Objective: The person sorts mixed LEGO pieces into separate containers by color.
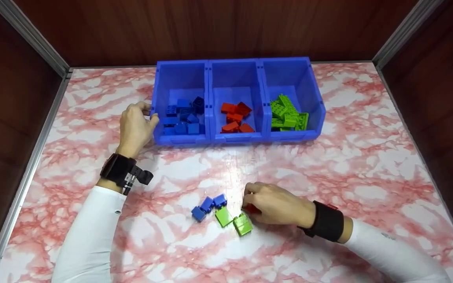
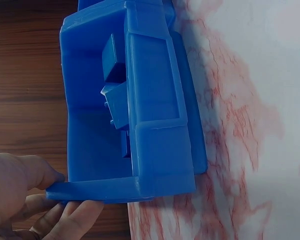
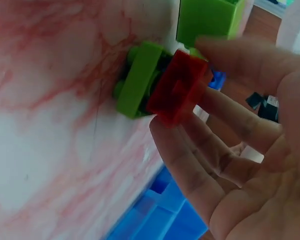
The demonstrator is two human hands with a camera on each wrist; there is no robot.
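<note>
My left hand [image 1: 135,127] grips the left side wall of a blue storage bin [image 1: 234,137]. In the left wrist view, the thumb lies on one face of that wall [image 2: 97,189] and the fingers on the other. Toward the front, my right hand [image 1: 275,204] pinches a red toy brick [image 3: 179,87] between thumb and fingers; in the head view the hand mostly covers it. Close against the red brick is a green brick [image 3: 140,82]. Another green brick [image 3: 207,22] shows near the thumb. Green bricks [image 1: 243,225] and blue bricks [image 1: 207,204] lie left of the right hand.
The bin has three compartments: several blue bricks [image 1: 181,125] at left, several red bricks [image 1: 232,118] in the middle, several green bricks [image 1: 287,116] at right. It stands near the back wooden wall [image 1: 230,31], on a red-and-white marbled table [image 1: 352,165] with metal-edged side walls.
</note>
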